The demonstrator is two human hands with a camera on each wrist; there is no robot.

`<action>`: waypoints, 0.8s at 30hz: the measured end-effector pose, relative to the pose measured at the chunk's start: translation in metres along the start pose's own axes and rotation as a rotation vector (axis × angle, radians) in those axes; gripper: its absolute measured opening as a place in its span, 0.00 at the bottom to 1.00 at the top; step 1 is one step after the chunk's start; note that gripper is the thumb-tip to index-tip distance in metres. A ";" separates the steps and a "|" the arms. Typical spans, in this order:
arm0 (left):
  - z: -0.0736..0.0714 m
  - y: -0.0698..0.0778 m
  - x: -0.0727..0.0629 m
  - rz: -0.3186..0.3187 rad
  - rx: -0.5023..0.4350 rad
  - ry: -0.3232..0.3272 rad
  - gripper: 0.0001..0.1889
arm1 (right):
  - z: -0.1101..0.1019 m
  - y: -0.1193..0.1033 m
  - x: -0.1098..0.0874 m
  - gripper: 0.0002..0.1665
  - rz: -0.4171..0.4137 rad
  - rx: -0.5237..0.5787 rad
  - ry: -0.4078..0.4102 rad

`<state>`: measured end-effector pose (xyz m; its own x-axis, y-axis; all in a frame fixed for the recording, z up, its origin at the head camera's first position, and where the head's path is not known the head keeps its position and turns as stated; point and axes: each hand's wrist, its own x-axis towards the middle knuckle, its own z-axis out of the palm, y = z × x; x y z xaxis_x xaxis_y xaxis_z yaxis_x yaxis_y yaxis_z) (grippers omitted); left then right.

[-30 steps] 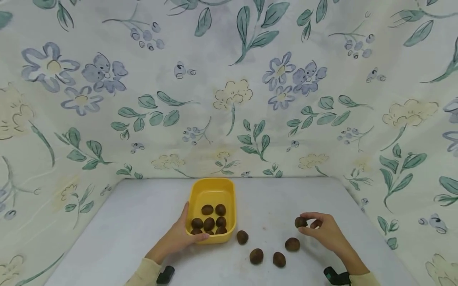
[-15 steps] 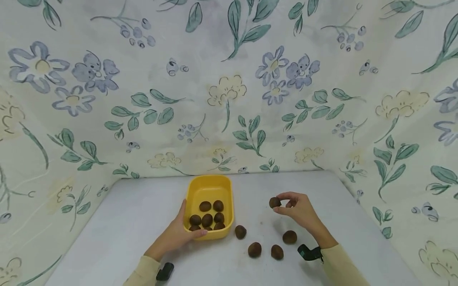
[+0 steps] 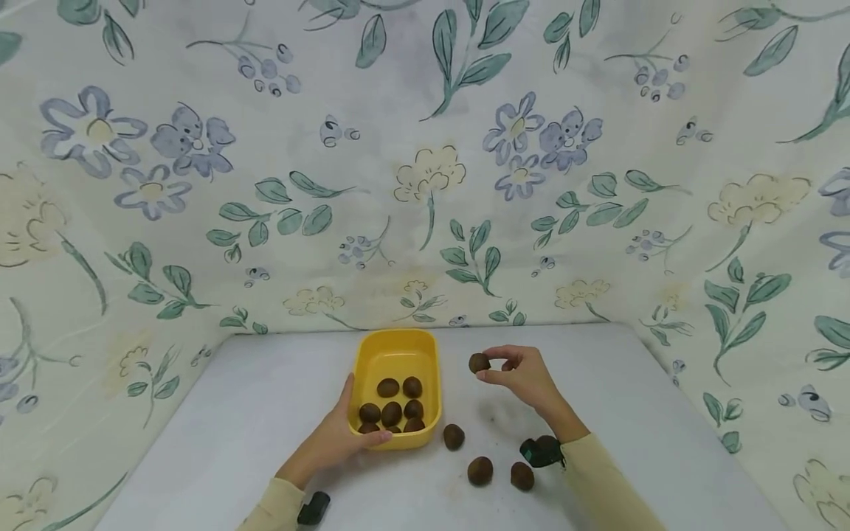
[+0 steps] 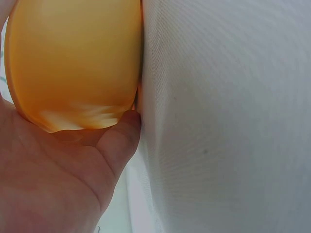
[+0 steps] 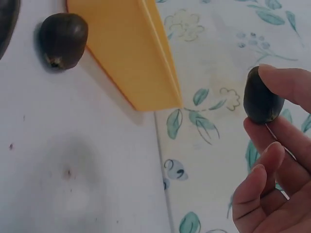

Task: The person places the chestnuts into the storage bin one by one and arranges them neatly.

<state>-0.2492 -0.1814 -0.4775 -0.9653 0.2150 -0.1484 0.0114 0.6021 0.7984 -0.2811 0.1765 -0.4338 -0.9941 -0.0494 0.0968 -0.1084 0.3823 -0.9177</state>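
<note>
My right hand [image 3: 521,375] pinches a brown kiwi [image 3: 479,363] between thumb and fingertips, above the table and to the right of the tray. In the right wrist view the held kiwi [image 5: 263,97] is upright and dark, with a small nub at its lower end. A yellow plastic tray [image 3: 429,369] stands on the table with several kiwis [image 3: 391,414] in its near half. At its near left corner my left hand [image 3: 335,439] grips it, the thumb along the front wall. The left wrist view shows the tray's outer wall [image 4: 77,58] against the palm.
Several loose kiwis lie on the white table [image 3: 279,391]. One kiwi [image 3: 454,436] is beside the tray's near right corner, and others [image 3: 480,470] lie closer to me. The right wrist camera [image 3: 541,452] partly covers one. Floral cloth [image 3: 432,177] hangs behind the table.
My right hand has carried the kiwi leftward and away from me, from the table's right side toward the tray. The left hand and tray hold their place.
</note>
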 end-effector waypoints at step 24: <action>0.002 0.003 0.003 0.006 0.020 -0.011 0.74 | 0.056 -0.008 0.050 0.23 -0.026 0.041 -0.058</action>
<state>-0.2514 -0.1778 -0.4767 -0.9622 0.2274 -0.1501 0.0226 0.6156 0.7877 -0.3300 0.1190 -0.4432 -0.9886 -0.1131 0.0996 -0.1329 0.3425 -0.9301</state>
